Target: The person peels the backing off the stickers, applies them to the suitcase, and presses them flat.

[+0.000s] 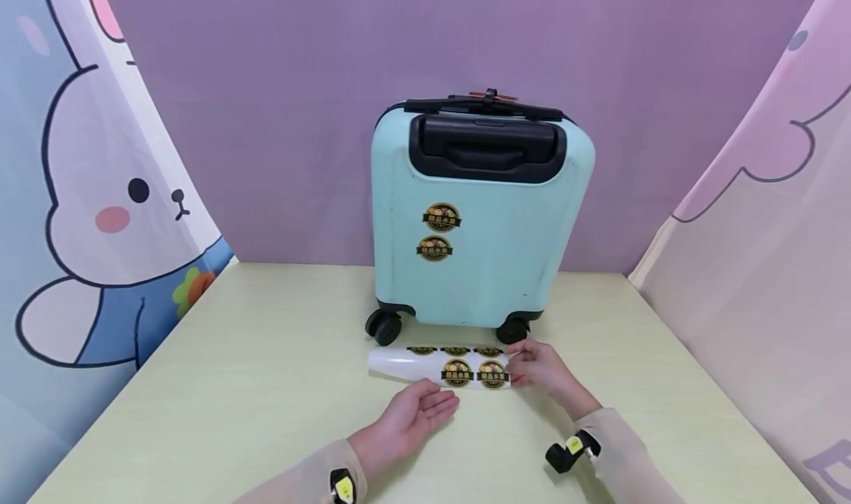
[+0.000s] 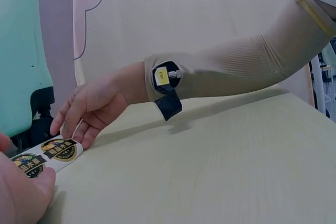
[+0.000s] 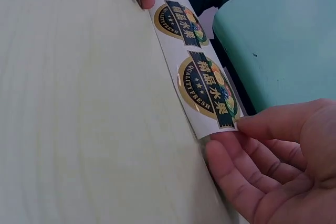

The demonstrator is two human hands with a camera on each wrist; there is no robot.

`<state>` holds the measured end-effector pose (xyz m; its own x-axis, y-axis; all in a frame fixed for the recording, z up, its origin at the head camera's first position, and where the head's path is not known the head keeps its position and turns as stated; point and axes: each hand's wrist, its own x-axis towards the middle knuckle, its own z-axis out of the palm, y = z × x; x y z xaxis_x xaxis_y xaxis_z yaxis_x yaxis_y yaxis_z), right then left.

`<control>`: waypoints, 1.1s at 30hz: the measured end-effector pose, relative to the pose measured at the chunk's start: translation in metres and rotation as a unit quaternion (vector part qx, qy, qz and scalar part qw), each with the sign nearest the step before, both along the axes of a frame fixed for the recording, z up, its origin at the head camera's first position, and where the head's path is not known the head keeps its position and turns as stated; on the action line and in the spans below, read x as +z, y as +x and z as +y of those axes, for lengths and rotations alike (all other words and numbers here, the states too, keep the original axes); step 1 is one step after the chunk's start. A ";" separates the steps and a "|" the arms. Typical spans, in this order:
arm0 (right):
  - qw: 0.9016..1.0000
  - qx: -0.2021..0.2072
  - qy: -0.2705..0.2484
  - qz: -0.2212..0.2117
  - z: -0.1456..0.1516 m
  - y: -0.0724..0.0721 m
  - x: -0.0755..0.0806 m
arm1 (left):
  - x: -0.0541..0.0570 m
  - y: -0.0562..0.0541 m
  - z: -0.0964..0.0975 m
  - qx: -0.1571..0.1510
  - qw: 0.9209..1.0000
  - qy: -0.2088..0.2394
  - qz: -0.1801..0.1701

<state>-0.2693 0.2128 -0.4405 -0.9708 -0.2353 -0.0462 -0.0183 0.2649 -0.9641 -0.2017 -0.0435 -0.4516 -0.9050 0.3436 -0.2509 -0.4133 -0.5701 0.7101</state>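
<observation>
On the pale counter, before a mint-green hard-shell suitcase, the right hand pinches the right end of a white sheet of round black-and-gold stickers, the left hand, fingers extended, by its near edge.

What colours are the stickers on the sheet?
The stickers are mainly black and gold; best in the right wrist view.

Head view: I've got my left hand at bottom centre, palm tipped up, fingers extended side by side. My right hand sits right of it, slightly higher, thumb and fingers in a pinch. Left forearm and right forearm both angle in from the bottom edge.
</observation>
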 end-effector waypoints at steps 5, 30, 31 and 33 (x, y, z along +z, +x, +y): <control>1.000 0.002 -0.023 -0.007 -0.002 -0.002 0.000 | -0.001 0.002 0.002 -0.004 1.000 -0.007 0.014; 0.987 0.028 -0.155 -0.025 -0.012 0.011 0.012 | -0.003 0.004 0.001 0.082 0.995 -0.018 0.060; 0.987 0.028 -0.158 -0.025 -0.012 0.011 0.012 | -0.002 0.004 0.001 0.089 0.994 -0.020 0.067; 0.986 0.023 -0.162 -0.023 -0.013 0.012 0.012 | 0.000 0.004 0.001 0.099 0.992 -0.017 0.072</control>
